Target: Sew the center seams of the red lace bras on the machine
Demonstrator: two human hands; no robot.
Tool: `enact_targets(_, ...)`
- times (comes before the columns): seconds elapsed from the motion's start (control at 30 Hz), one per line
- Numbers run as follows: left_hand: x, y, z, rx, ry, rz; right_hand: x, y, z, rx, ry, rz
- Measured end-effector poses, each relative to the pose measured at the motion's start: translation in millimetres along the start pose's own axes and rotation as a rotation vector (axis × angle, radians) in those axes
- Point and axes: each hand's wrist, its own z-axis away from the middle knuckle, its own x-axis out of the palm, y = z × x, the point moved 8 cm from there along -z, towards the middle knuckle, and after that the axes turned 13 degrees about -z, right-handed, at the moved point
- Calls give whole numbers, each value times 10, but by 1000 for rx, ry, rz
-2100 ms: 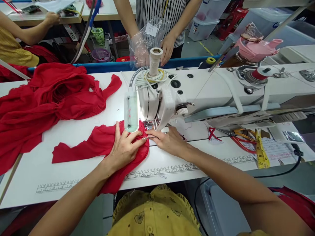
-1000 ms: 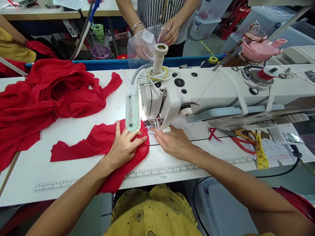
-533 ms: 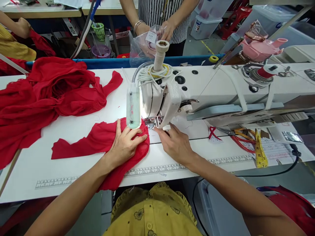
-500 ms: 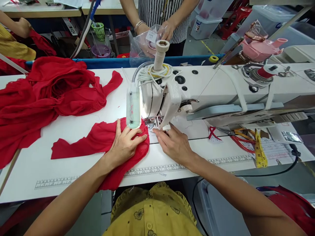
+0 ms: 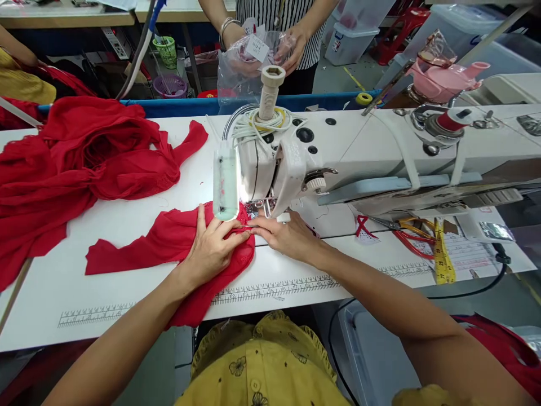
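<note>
A red fabric piece (image 5: pixel 169 239) lies on the white table, its right edge beside the needle area of the white sewing machine (image 5: pixel 274 169). My left hand (image 5: pixel 213 242) rests on this fabric with its fingers spread, holding nothing. My right hand (image 5: pixel 285 234) is just right of it, below the machine's head, with fingers bent together at the fabric's edge. A thin light strip or tool shows at its fingertips, too small to name. A translucent lamp cover (image 5: pixel 226 186) stands above the fabric, left of the needle.
A heap of red fabric (image 5: pixel 105 152) covers the table's left. Scissors (image 5: pixel 412 239) and a yellow tape measure (image 5: pixel 443 256) lie at the right. Across the table a person's hands (image 5: pixel 293 48) hold a clear plastic bag (image 5: pixel 253 67). Plastic boxes (image 5: pixel 350 42) stand behind.
My right hand has moved left, its fingertips now at the red fabric near my left fingers. My left hand stays on the fabric. The other person's hands and bag have shifted slightly.
</note>
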Motion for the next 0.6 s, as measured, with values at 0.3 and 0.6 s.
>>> enact_targets(0.3,-1,1,8,11,13,-17,117,-97,14,-80,24,212)
enact_targets(0.6,21,-10,19,23,4,-16,134,-24,-2,-81,81,344)
